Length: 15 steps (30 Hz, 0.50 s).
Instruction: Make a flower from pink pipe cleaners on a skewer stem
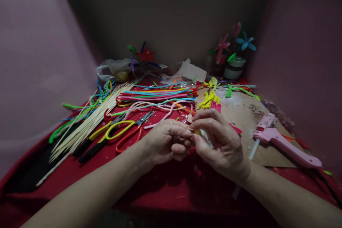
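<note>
My left hand and my right hand meet over the front of the red-covered table, fingertips close together. The right hand's fingers curl around a small yellow and whitish thing, mostly hidden by the fingers. Closed in a pinch, the left hand touches the right fingertips; what it grips, if anything, is hidden. Just beyond the hands are yellow pipe-cleaner petals and pink ones. Yellow-handled scissors and red-handled scissors lie left of my left hand.
Wooden sticks are spread at left, beside bundled pipe cleaners. A pink glue gun rests on a brown board at right. Behind stand pipe-cleaner flowers, a white jar and a plastic bag.
</note>
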Available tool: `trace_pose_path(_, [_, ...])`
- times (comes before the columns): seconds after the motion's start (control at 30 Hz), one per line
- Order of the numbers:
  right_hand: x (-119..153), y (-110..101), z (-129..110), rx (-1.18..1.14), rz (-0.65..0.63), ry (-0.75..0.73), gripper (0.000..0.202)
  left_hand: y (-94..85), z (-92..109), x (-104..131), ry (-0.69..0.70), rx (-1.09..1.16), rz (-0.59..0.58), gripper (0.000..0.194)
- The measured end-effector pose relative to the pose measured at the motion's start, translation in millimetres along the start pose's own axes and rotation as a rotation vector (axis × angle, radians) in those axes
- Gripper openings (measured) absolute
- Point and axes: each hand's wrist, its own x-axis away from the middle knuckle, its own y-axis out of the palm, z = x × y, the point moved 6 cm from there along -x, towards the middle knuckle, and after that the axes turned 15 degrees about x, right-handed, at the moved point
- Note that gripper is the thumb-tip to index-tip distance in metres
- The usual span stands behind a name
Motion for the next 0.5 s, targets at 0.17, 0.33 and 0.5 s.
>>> trace_pose_path(0.17, [-2, -16, -13, -0.029, 0.035, -0.085, 0.025, -14.8, 10, -1, 0.079, -0.368, 0.166, 0.014])
trace_pose_path(0.33, [0, -8, -10, 0.144, -0.284, -0.091, 0.02, -25.1, 43, 10, 0.358, -1.255, 0.435, 0.017])
trace_pose_path(0.5, [20, 5, 6, 0.405, -0.439, -0.177, 0.01, -41.5, 27, 0, 0.163, -1.581, 0.378, 0.019])
